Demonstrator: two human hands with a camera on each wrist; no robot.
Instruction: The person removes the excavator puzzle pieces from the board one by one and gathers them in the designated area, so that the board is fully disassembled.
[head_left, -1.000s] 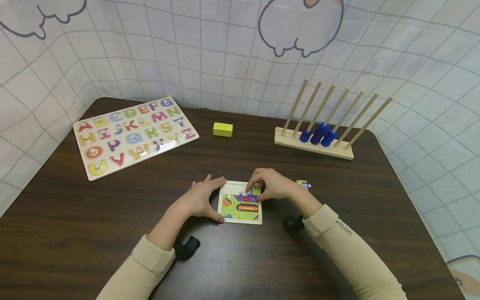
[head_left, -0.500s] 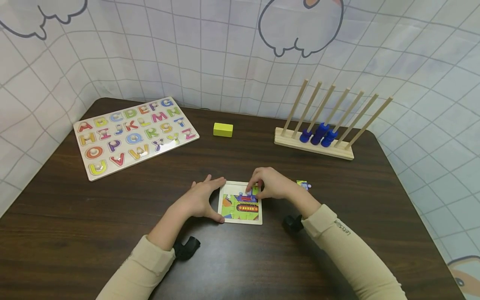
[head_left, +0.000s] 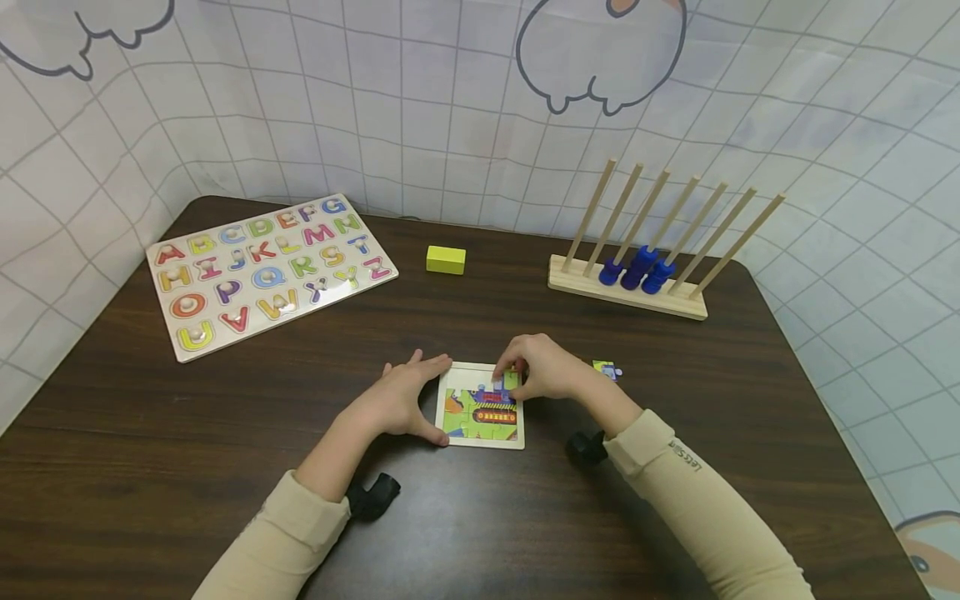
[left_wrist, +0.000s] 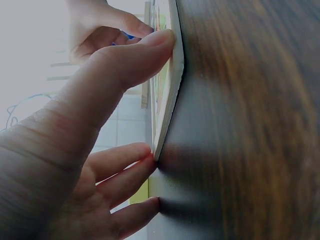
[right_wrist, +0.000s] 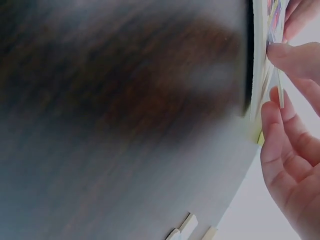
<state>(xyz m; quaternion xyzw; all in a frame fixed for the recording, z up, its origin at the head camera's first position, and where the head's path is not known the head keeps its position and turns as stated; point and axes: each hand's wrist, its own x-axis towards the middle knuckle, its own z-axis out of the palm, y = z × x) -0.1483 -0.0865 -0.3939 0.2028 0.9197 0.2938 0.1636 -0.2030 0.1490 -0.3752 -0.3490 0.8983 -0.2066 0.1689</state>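
A small square jigsaw board (head_left: 465, 375) with a pale rim lies mid-table, partly filled with pieces picturing a vehicle on green. My left hand (head_left: 396, 402) holds its left side, the thumb (left_wrist: 159, 42) at the near corner and a fingertip at the far one. Over the board's upper right, my right hand (head_left: 551, 368) pinches a jigsaw piece (right_wrist: 280, 90) between thumb and fingers. That piece tilts up from the board in the right wrist view; the fingers cover part of it. Another jigsaw piece (head_left: 604, 368) lies loose on the table, just beyond the right forearm.
An alphabet puzzle board (head_left: 251, 304) lies at the back left of the dark table (head_left: 480, 533). Behind the jigsaw sits a yellow block (head_left: 446, 260). A wooden peg rack (head_left: 570, 278) with blue beads stands at the back right. Patterned cloth (head_left: 420, 108) hangs behind.
My right fingers have shifted very slightly at the piece, and a bit more of its green shows. The left hand and the board have stayed put.
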